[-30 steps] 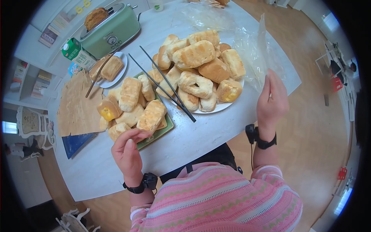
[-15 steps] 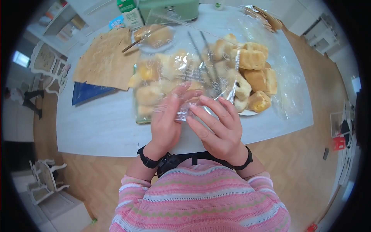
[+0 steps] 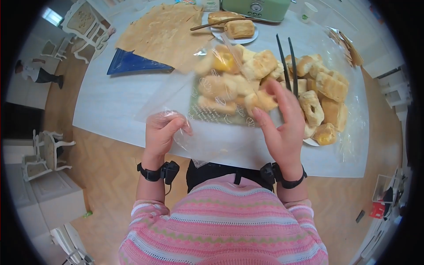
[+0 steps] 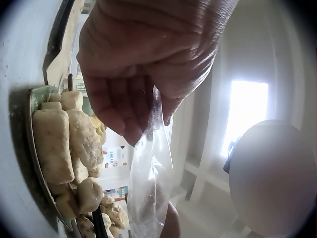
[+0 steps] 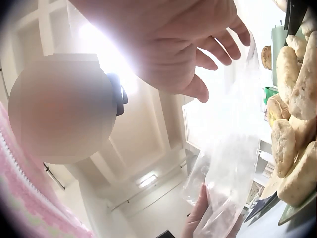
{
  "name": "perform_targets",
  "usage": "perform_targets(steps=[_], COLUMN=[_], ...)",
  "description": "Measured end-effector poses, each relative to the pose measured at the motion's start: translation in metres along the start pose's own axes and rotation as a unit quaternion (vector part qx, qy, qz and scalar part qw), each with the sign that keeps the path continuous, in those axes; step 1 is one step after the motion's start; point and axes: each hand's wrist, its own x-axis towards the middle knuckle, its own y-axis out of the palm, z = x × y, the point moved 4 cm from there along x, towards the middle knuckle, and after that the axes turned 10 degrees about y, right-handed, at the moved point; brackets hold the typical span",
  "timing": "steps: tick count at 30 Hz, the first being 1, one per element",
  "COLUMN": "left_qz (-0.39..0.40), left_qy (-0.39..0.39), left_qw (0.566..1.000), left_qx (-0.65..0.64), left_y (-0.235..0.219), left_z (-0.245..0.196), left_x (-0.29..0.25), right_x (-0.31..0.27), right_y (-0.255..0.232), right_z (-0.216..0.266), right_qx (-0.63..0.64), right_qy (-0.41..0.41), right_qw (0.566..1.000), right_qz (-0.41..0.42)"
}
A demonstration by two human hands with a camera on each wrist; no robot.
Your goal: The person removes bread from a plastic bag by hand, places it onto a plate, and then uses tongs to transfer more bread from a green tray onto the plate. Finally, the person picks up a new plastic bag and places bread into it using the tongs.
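The left hand pinches the edge of a clear printed plastic bag, also plain in the left wrist view, where the hand has the bag hanging from its fingertips. The right hand, fingers spread and slightly bent, is at the bag's right side; in the right wrist view its fingers curl round nothing, and whether they touch the film is unclear. Through the bag show bread pieces on a green tray. More bread is heaped on a white plate at the right.
Black chopsticks lie across the bread. Behind are a plate with two bread pieces, a green toaster and a paper cup. Brown paper and a blue item lie left, loose plastic right. Another person stands far left.
A second ago the right hand held the bag off to the right; the hands then met at it over the bread. Now they are apart, the left hand holding its edge, the right hand's fingers spread.
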Motion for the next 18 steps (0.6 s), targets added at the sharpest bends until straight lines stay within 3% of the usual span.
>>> perform_targets(steps=[1, 2, 3, 7, 11, 13, 14, 16, 17, 18], left_qz=[-0.012, -0.023, -0.027, -0.087, -0.094, -0.096, -0.098, -0.125, -0.151, -0.151], left_qy=[-0.001, -0.002, -0.003, -0.018, -0.009, -0.003, 0.002, -0.007, -0.014, -0.015], left_qw=[1.000, 1.000, 1.000, 0.996, 0.995, 0.995, 0.995, 0.991, 0.987, 0.987], left_qx=[-0.003, -0.006, -0.006, -0.019, -0.030, -0.027, -0.023, -0.041, -0.059, -0.059], left_y=[-0.005, -0.010, -0.013, -0.025, -0.033, -0.035, -0.036, -0.044, -0.049, -0.053], left_z=[0.001, 0.003, 0.005, 0.012, 0.018, 0.019, 0.020, 0.025, 0.028, 0.029], left_x=[-0.003, -0.005, -0.008, -0.012, -0.012, -0.012, -0.012, -0.014, -0.016, -0.018], right_x=[-0.001, -0.002, -0.009, -0.011, -0.008, -0.014, -0.014, -0.010, -0.010, -0.008], right_y=[0.002, 0.013, 0.026, 0.043, 0.051, 0.058, 0.058, 0.056, 0.059, 0.060], right_z=[-0.002, -0.012, -0.019, -0.009, -0.002, -0.004, -0.004, 0.004, 0.005, 0.012], right_qx=[0.002, 0.143, 0.275, 0.357, 0.339, 0.301, 0.300, 0.269, 0.268, 0.282], right_qy=[0.000, 0.131, 0.257, 0.251, 0.292, 0.331, 0.333, 0.230, 0.231, 0.139], right_qw=[1.000, 0.974, 0.898, 0.880, 0.869, 0.823, 0.823, 0.860, 0.860, 0.882], right_qz=[0.006, 0.120, 0.227, 0.187, 0.211, 0.349, 0.350, 0.369, 0.369, 0.352])
